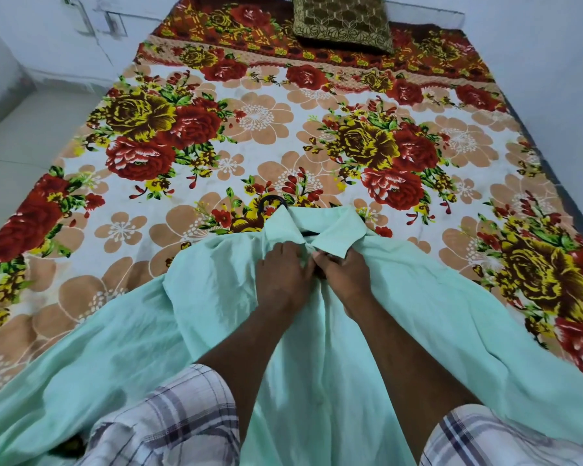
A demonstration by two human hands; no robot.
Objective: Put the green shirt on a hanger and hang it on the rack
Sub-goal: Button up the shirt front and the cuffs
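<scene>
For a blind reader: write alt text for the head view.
Left hand and right hand pinch the front of a pale green shirt below its collar. It lies spread on a red floral bedsheet, a black curved hanger hook showing above the collar.

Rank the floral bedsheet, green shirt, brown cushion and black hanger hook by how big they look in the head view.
1. floral bedsheet
2. green shirt, close behind; it lies nearest the camera, so this is unsure
3. brown cushion, far off
4. black hanger hook, only partly showing
</scene>
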